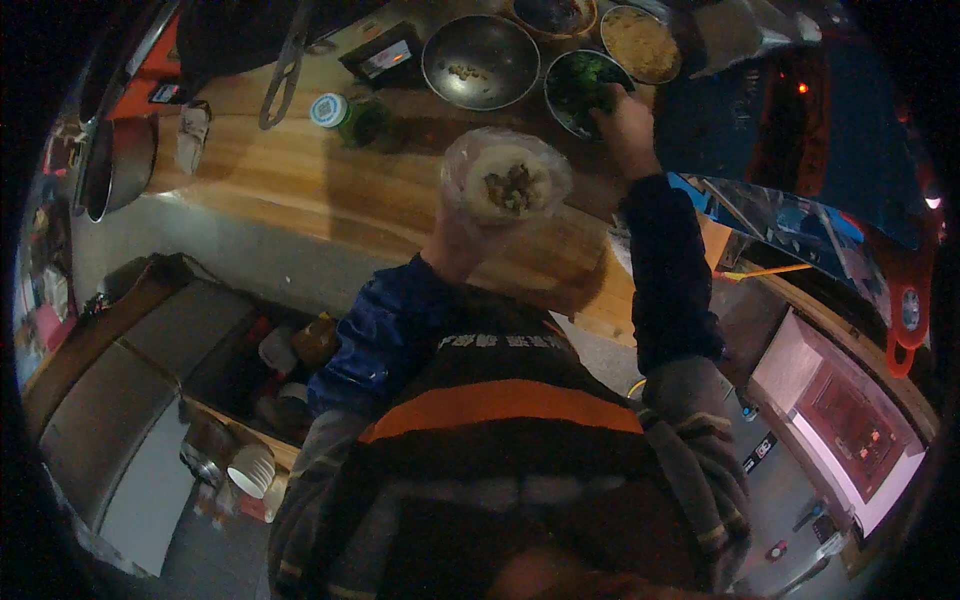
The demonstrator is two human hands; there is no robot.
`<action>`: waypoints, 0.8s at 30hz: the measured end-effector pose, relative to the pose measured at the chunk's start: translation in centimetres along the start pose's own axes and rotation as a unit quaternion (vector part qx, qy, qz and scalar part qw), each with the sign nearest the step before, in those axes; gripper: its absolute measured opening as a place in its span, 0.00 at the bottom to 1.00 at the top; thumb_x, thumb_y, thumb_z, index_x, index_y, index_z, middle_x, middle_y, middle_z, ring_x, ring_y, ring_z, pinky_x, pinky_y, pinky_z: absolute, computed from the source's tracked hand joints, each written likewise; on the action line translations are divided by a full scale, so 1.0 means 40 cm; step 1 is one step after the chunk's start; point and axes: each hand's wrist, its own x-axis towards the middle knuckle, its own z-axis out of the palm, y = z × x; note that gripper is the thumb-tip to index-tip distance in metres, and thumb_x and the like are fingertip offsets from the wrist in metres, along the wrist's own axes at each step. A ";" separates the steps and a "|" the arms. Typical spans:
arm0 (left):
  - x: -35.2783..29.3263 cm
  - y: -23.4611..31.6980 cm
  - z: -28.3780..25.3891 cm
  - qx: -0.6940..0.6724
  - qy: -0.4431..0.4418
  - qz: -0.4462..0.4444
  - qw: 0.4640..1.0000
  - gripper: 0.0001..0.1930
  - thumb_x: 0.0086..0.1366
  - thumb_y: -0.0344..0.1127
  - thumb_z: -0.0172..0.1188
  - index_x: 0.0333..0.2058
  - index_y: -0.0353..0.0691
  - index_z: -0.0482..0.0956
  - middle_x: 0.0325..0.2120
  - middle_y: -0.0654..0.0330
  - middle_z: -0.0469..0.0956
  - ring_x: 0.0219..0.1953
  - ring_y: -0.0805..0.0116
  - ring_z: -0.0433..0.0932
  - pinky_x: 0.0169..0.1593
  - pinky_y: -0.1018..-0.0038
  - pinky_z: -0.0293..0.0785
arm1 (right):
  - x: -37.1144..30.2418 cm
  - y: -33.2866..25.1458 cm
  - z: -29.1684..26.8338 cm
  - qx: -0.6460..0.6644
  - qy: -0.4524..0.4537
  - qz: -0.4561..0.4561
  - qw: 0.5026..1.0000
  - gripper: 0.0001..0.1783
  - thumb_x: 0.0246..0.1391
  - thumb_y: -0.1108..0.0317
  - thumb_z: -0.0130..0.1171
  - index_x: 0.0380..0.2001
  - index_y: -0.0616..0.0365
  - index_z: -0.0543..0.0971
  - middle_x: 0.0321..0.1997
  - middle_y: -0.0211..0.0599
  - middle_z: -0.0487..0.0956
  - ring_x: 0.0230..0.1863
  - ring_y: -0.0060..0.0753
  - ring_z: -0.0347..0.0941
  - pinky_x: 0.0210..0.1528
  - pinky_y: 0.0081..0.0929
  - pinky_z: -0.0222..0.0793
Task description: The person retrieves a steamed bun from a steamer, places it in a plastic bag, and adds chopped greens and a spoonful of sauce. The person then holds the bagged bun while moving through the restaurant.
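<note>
My left hand [458,240] is closed round the underside of a clear plastic bag [552,160] over the wooden counter. On the bag lies a round, flat, pale piece of food [528,168] with brown chopped filling [516,187] heaped in its middle; whether it is rice or dough is not plain. Farther right, my right hand [630,132] reaches into a metal bowl of chopped greens [588,76]. Its fingers are bent together in the greens, and the tips are partly hidden there. A wide metal bowl [480,62] with a few small bits at its bottom stands left of the greens.
Along the back of the wooden counter [270,190] are a bowl of tan crumbs [640,45], a dark-rimmed bowl [553,14], a white-lidded jar [330,110] and a small dark box [382,58]. A deep pot [122,165] stands at left; a pink-lit container [845,415] lies lower right.
</note>
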 end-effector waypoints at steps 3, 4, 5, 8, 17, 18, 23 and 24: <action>0.005 -0.016 0.003 0.008 0.005 0.012 1.000 0.42 0.41 0.26 0.73 0.55 0.42 0.60 0.49 0.57 0.67 0.52 0.66 0.69 0.54 0.64 0.71 | 0.017 0.007 0.028 -0.014 0.009 -0.028 0.999 0.12 0.46 0.65 0.63 0.31 0.62 0.79 0.30 0.50 0.80 0.33 0.50 0.77 0.38 0.43 0.72; 0.005 -0.019 0.006 -0.030 0.009 -0.006 0.999 0.42 0.41 0.26 0.73 0.55 0.43 0.59 0.49 0.57 0.67 0.52 0.65 0.69 0.54 0.64 0.71 | 0.020 0.009 0.028 0.002 -0.006 -0.010 1.000 0.11 0.46 0.66 0.63 0.31 0.62 0.79 0.30 0.50 0.80 0.33 0.49 0.77 0.38 0.41 0.73; 0.006 -0.021 0.008 -0.064 0.009 -0.022 0.998 0.41 0.43 0.29 0.73 0.55 0.43 0.60 0.50 0.58 0.67 0.52 0.65 0.69 0.53 0.64 0.72 | 0.021 0.010 0.022 0.015 -0.031 0.017 0.999 0.11 0.45 0.66 0.63 0.30 0.62 0.79 0.31 0.49 0.80 0.34 0.48 0.77 0.38 0.39 0.73; 0.010 -0.020 0.019 -0.163 0.000 -0.060 0.985 0.35 0.50 0.40 0.69 0.55 0.44 0.62 0.50 0.59 0.68 0.52 0.64 0.69 0.53 0.63 0.72 | 0.021 0.018 -0.016 0.222 -0.039 0.097 0.969 0.14 0.45 0.70 0.61 0.38 0.61 0.78 0.37 0.47 0.80 0.40 0.40 0.77 0.42 0.30 0.71; 0.099 -0.021 0.057 -0.117 0.019 -0.009 0.993 0.26 0.53 0.49 0.65 0.47 0.44 0.71 0.44 0.59 0.73 0.49 0.59 0.71 0.51 0.63 0.71 | -0.020 -0.129 -0.239 0.359 -0.051 0.051 0.931 0.11 0.48 0.76 0.61 0.38 0.61 0.80 0.36 0.27 0.79 0.36 0.20 0.72 0.39 0.18 0.68; 0.114 -0.022 0.055 0.013 0.024 0.048 0.998 0.26 0.51 0.46 0.67 0.46 0.44 0.71 0.43 0.58 0.73 0.47 0.58 0.71 0.51 0.63 0.70 | -0.046 -0.157 -0.271 0.365 -0.068 0.041 0.928 0.11 0.48 0.76 0.61 0.38 0.60 0.80 0.36 0.28 0.79 0.37 0.20 0.73 0.38 0.18 0.68; 0.145 -0.005 0.071 0.200 0.079 0.233 0.948 0.26 0.45 0.36 0.71 0.44 0.42 0.72 0.40 0.55 0.73 0.41 0.56 0.73 0.48 0.66 0.70 | -0.121 -0.264 -0.334 0.267 -0.082 -0.141 0.950 0.13 0.44 0.77 0.62 0.37 0.58 0.80 0.35 0.34 0.79 0.35 0.24 0.75 0.37 0.17 0.68; 0.153 -0.004 0.070 0.204 0.058 0.226 0.951 0.25 0.45 0.35 0.70 0.43 0.41 0.71 0.40 0.55 0.73 0.41 0.58 0.73 0.48 0.67 0.70 | -0.125 -0.275 -0.333 0.226 -0.091 -0.174 0.954 0.16 0.42 0.78 0.61 0.38 0.56 0.79 0.37 0.40 0.78 0.36 0.32 0.77 0.38 0.21 0.71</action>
